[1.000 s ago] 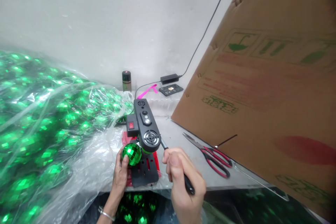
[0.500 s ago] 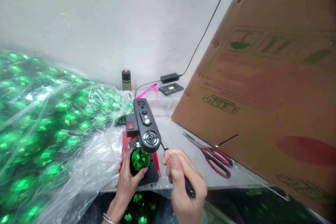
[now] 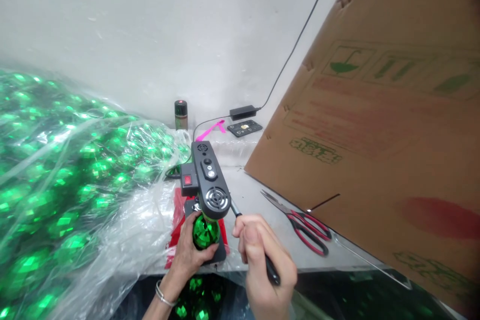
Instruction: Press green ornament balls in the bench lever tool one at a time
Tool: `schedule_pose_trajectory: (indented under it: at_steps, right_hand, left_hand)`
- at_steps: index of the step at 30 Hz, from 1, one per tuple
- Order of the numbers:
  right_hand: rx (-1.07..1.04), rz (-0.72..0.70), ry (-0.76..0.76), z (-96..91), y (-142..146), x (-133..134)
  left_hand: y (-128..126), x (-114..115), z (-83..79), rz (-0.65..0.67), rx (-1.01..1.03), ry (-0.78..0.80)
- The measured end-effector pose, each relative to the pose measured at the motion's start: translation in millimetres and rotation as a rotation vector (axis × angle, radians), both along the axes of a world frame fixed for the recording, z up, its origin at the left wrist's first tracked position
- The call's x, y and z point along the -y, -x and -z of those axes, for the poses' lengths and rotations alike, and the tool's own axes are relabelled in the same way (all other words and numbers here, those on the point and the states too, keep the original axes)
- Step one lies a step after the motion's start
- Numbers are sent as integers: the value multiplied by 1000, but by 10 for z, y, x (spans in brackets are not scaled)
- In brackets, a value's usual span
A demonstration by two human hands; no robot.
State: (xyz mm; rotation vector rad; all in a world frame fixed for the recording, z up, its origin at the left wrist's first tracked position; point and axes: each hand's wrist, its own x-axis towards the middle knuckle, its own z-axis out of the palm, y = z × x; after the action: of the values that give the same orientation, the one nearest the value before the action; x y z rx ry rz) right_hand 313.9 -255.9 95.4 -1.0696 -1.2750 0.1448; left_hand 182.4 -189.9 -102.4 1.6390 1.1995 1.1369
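Observation:
My left hand (image 3: 190, 247) is wrapped round a shiny green faceted ball (image 3: 206, 233), thumb on its near side. The ball sits right under the front end of a black bench machine (image 3: 211, 180) with round vents and a red switch; whether the two touch, I cannot tell. My right hand (image 3: 267, 260) is closed round the black-handled lever (image 3: 272, 271) that sticks out from the machine's right side. A black base plate (image 3: 220, 254) lies below the ball, with red plastic (image 3: 176, 232) under it.
Clear plastic bags of green balls (image 3: 86, 175) fill the left. Red-handled scissors (image 3: 305, 227) lie right of the lever, beside a large cardboard box (image 3: 367, 125). Behind stand a dark-capped bottle (image 3: 181, 114), a power adapter (image 3: 244, 112), a phone-like black slab (image 3: 245, 128) and pink ribbon (image 3: 212, 130).
My left hand has shifted a little right and down with the green ball, whose facets show differently. My right hand stays on the lever almost unmoved.

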Motion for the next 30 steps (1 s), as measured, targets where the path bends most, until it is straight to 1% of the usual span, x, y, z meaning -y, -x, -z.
schedule_pose_trajectory:
  at_steps: [4,6,12,16,22,27,30]
  right_hand:
    - [-9,4,11,75,6,21]
    - [-15,2,-7,138,22,26]
    - [-66,3,-98,449,54,15]
    - [-108,-6,-112,607,48,0]
    - [-165,37,-95,680,90,-7]
    - [-138,102,-97,661,127,-26]
    - [-147,104,-106,645,135,-38]
  left_hand:
    - [6,5,6,1,29,56]
    - [-2,13,6,-8,26,70]
    - [-22,21,12,-18,18,73]
    - [-20,31,28,-7,17,87]
    - [-44,48,32,-40,8,87]
    - [-51,46,42,-45,1,85]
    - [-51,43,64,-50,2,86]
